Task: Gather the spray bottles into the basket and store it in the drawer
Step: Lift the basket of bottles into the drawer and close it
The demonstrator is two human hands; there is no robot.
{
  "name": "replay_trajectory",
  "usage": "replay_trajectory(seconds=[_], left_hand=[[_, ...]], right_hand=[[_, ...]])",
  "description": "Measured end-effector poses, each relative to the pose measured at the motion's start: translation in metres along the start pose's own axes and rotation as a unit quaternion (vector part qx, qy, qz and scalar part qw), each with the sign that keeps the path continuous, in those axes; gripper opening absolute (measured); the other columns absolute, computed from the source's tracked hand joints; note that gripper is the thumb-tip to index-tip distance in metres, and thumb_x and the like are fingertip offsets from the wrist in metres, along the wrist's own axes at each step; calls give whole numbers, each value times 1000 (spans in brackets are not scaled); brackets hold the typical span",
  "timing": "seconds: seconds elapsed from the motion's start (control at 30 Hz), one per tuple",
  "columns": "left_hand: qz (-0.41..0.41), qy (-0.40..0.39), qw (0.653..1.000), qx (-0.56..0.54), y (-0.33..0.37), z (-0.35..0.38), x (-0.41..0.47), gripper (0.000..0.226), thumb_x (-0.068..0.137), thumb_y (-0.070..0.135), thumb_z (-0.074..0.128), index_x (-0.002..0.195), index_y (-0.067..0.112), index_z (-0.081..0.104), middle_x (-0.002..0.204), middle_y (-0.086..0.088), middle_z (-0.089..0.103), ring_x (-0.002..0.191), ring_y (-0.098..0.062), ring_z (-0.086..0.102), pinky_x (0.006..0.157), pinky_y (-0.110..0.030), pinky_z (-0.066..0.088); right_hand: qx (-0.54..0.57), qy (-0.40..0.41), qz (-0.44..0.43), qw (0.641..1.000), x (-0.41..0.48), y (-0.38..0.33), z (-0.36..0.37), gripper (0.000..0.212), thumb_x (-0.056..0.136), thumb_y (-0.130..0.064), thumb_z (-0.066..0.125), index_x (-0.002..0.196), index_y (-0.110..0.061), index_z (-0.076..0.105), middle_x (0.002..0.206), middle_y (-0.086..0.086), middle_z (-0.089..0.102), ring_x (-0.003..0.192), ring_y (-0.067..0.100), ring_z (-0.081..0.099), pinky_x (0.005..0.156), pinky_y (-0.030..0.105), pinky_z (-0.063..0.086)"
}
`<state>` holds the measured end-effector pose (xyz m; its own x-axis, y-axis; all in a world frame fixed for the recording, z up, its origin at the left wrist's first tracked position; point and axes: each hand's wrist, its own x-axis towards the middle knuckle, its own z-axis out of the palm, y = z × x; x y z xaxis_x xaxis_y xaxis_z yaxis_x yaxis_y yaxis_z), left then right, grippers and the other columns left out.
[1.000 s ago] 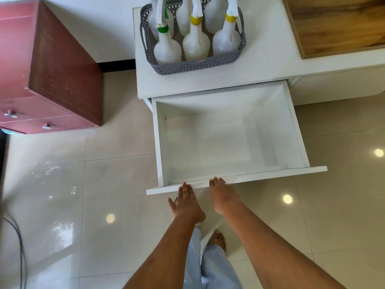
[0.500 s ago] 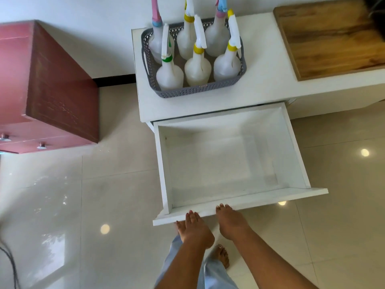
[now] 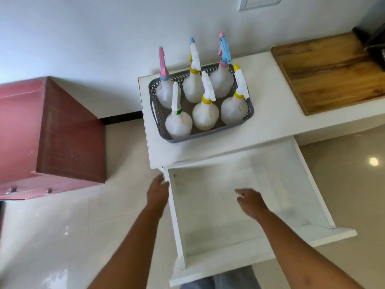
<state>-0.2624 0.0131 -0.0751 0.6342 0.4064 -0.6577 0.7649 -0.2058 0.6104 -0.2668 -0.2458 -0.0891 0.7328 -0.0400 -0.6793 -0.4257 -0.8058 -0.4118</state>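
A grey perforated basket (image 3: 161, 119) stands on the white cabinet top (image 3: 270, 113) and holds several translucent spray bottles (image 3: 205, 115) with pink, blue, yellow and green collars. Below it the white drawer (image 3: 312, 195) is pulled out and has nothing inside. My left hand (image 3: 157, 191) hovers beside the drawer's left wall, fingers apart, holding nothing. Over the drawer's interior, my right hand (image 3: 251, 202) is raised with fingers spread and nothing in it. Both hands are blurred by motion and point toward the basket.
A red-brown chest with small knobs (image 3: 62, 138) stands to the left on the glossy tiled floor (image 3: 62, 236). A wooden board (image 3: 329, 76) lies on the counter at the right, with a dark object at its far corner. My legs show below the drawer front.
Both hands have left the drawer's front edge and moved up and forward, toward the basket. The view has tilted upward, showing more wall.
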Motion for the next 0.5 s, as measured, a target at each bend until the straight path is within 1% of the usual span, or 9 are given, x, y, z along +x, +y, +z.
replay_trajectory(seconds=[0.07, 0.13, 0.17, 0.23, 0.3, 0.33, 0.4, 0.43, 0.5], left_hand=[[5, 31, 996, -83, 31, -7, 26, 46, 93, 8, 46, 139, 11, 43, 144, -9, 47, 132, -26, 45, 108, -31, 33], [6, 41, 989, -143, 61, -11, 44, 47, 95, 11, 43, 142, 13, 39, 146, -8, 45, 136, -30, 41, 112, -37, 32], [6, 39, 986, -159, 76, -11, 51, 47, 97, 13, 41, 144, 14, 36, 149, -6, 42, 138, -29, 38, 115, -40, 29], [12, 34, 983, -182, 104, -10, 62, 48, 99, 17, 38, 147, 16, 32, 152, -3, 36, 140, -23, 35, 117, -40, 27], [12, 34, 979, -199, 128, -8, 70, 47, 100, 20, 38, 147, 17, 31, 151, 1, 36, 137, -20, 36, 115, -36, 28], [13, 33, 978, -206, 137, -7, 75, 44, 100, 21, 37, 144, 17, 35, 146, 3, 42, 134, -18, 38, 112, -34, 29], [13, 30, 975, -218, 152, -3, 84, 37, 100, 25, 35, 136, 20, 43, 125, 9, 52, 121, -15, 42, 104, -32, 33], [10, 32, 974, -223, 158, -2, 87, 38, 100, 27, 34, 137, 20, 42, 122, 9, 51, 117, -15, 44, 103, -33, 34], [-9, 38, 972, -231, 166, 0, 95, 43, 100, 33, 33, 139, 18, 41, 123, 3, 53, 113, -18, 51, 99, -33, 40]], right_hand=[[83, 127, 8, 988, 26, -21, -36, 39, 87, -2, 46, 124, -6, 60, 134, 14, 57, 128, 23, 50, 105, 21, 33], [165, 222, 7, 961, 48, -44, -73, 38, 89, -2, 43, 123, -4, 61, 132, 15, 58, 127, 25, 51, 106, 24, 34], [200, 253, 6, 947, 60, -55, -91, 39, 90, -3, 42, 124, -4, 60, 133, 15, 58, 127, 26, 51, 107, 25, 34], [233, 290, 10, 928, 85, -70, -121, 40, 91, -5, 41, 128, -4, 57, 135, 14, 55, 129, 27, 49, 109, 28, 34], [242, 293, 14, 925, 109, -80, -143, 41, 91, -7, 40, 131, -6, 54, 137, 13, 54, 129, 28, 48, 109, 31, 36], [244, 283, 15, 927, 121, -85, -152, 42, 92, -9, 41, 132, -7, 52, 138, 13, 53, 129, 29, 47, 109, 33, 37], [238, 249, 9, 939, 141, -93, -166, 43, 93, -11, 41, 135, -8, 48, 142, 11, 49, 131, 29, 45, 109, 33, 37], [232, 232, 1, 945, 150, -97, -171, 44, 94, -12, 41, 138, -9, 45, 145, 10, 46, 134, 28, 42, 110, 32, 36], [219, 203, -18, 954, 166, -104, -176, 44, 94, -13, 40, 138, -8, 44, 146, 9, 44, 135, 27, 40, 108, 30, 35]])
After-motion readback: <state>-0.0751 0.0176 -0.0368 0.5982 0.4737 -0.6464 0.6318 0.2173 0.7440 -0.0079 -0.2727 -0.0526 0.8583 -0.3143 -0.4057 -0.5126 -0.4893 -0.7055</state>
